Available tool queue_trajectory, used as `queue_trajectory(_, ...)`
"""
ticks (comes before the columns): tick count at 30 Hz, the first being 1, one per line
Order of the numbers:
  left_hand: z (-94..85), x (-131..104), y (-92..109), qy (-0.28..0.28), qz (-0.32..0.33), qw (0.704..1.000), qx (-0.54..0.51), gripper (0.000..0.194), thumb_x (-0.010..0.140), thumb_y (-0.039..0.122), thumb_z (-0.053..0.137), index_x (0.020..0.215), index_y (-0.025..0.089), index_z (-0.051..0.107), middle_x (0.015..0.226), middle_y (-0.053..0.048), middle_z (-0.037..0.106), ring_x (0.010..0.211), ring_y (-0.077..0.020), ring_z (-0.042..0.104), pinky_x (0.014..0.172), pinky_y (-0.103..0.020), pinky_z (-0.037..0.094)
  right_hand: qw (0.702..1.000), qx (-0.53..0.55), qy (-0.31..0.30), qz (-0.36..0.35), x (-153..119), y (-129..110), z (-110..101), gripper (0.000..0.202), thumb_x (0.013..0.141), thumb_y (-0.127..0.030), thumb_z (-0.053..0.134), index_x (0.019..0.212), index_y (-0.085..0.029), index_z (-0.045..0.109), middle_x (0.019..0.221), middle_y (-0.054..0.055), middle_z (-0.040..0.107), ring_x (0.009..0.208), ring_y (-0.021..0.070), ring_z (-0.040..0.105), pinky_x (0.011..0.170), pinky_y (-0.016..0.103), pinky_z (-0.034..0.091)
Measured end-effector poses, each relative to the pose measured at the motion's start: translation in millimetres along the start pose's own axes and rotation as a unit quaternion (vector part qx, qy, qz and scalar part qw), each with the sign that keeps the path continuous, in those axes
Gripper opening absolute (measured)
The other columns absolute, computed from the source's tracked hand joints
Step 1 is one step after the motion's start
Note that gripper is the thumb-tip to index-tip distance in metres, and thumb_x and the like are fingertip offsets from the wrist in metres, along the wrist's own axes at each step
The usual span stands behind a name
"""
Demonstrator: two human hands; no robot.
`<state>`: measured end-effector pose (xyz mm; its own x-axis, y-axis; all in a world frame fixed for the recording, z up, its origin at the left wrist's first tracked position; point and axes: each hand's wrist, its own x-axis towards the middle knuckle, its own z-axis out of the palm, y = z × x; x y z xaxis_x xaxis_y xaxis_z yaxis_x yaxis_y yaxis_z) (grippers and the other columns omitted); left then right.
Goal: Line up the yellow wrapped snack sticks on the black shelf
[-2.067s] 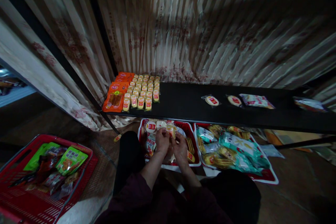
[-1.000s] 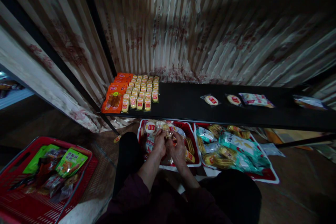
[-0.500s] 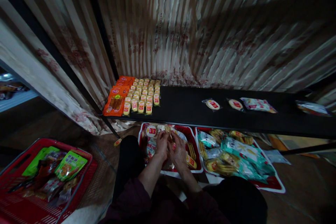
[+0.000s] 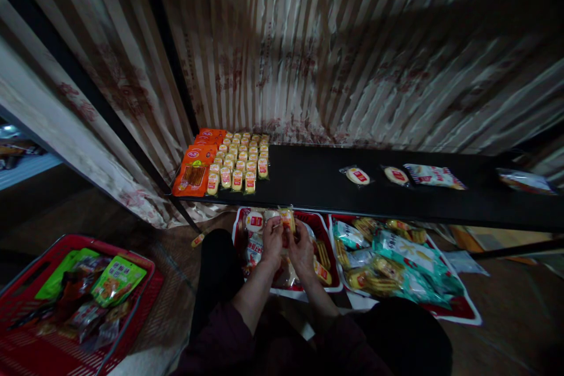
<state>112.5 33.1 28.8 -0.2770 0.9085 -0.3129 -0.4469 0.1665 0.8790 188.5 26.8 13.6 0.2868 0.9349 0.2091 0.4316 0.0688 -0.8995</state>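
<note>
Between both hands is a small yellow wrapped snack (image 4: 287, 220), its red and yellow label facing up. My left hand (image 4: 273, 242) grips its left side and my right hand (image 4: 301, 248) its right side, fingers bent round it. Both hands are over a red basket with a white rim (image 4: 332, 288) that holds round packets and yellow snacks. Beyond them, on the black shelf (image 4: 304, 179), several rows of similar yellow snacks (image 4: 238, 167) stand beside orange packets (image 4: 192, 170).
Two round packets (image 4: 358, 175) and a striped bag (image 4: 434, 176) lie farther right on the shelf. A second basket (image 4: 473, 314) holds green bags (image 4: 405, 249). At lower left is a red basket (image 4: 147, 282). One snack (image 4: 198, 240) lies on the floor.
The snack between my hands has turned so its label shows, and it stands a little higher above my fingers. My hands have shifted slightly.
</note>
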Motion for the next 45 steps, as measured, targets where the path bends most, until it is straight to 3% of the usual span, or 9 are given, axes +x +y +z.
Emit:
queue_trajectory(6,0.9,2,3,-0.015,0.048,0.998,0.044,0.025,0.073,0.01,0.052,0.091,0.019,0.065,0.102,-0.006,0.066,0.098,-0.0164,0.059,0.093,-0.031,0.042,0.999,0.034,-0.003,0.023,4,-1,1,0.048,0.083,-0.049,0.045,0.117,-0.015,0.052,0.102,0.014,0.066,0.089,0.0239,0.063,0.08,0.041,0.049)
queue_trajectory(12,3.1,7,18,0.004,0.076,0.995,0.061,0.028,0.073,0.01,0.053,0.096,0.019,0.065,0.102,-0.007,0.066,0.093,-0.0171,0.06,0.089,-0.031,0.044,1.0,0.008,-0.026,-0.015,23,-9,10,0.043,0.085,-0.046,0.043,0.113,-0.017,0.056,0.102,0.012,0.066,0.088,0.0227,0.063,0.079,0.039,0.049)
queue_trajectory(21,5.7,40,35,0.035,0.107,0.99,0.09,0.03,0.073,0.013,0.054,0.101,0.02,0.064,0.109,-0.007,0.065,0.109,-0.0199,0.055,0.099,-0.034,0.039,0.994,-0.077,-0.013,-0.075,59,-24,33,0.044,0.084,-0.048,0.042,0.104,-0.014,0.062,0.094,0.013,0.065,0.086,0.0242,0.057,0.079,0.039,0.046)
queue_trajectory(27,7.0,61,49,0.03,0.123,0.987,0.099,0.03,0.073,0.014,0.056,0.101,0.021,0.064,0.11,-0.008,0.065,0.112,-0.0217,0.054,0.102,-0.035,0.036,0.993,-0.062,-0.019,-0.095,81,-25,52,0.044,0.085,-0.045,0.042,0.108,-0.012,0.06,0.095,0.014,0.063,0.086,0.0232,0.056,0.078,0.037,0.046)
queue_trajectory(33,8.9,67,65,0.041,0.136,0.981,0.129,0.035,0.07,0.008,0.055,0.101,0.021,0.065,0.117,-0.007,0.063,0.116,-0.0218,0.052,0.106,-0.036,0.031,0.994,-0.052,0.012,-0.096,98,-18,74,0.046,0.082,-0.043,0.042,0.114,-0.012,0.056,0.097,0.014,0.062,0.085,0.023,0.058,0.079,0.039,0.047)
queue_trajectory(45,7.1,69,65,0.025,0.191,0.964,0.185,0.04,0.07,0.007,0.051,0.105,0.019,0.064,0.126,-0.01,0.058,0.122,-0.0219,0.048,0.109,-0.036,0.029,0.995,-0.047,-0.007,-0.084,118,-18,91,0.046,0.081,-0.039,0.044,0.116,-0.011,0.055,0.098,0.014,0.062,0.086,0.0224,0.059,0.079,0.038,0.048)
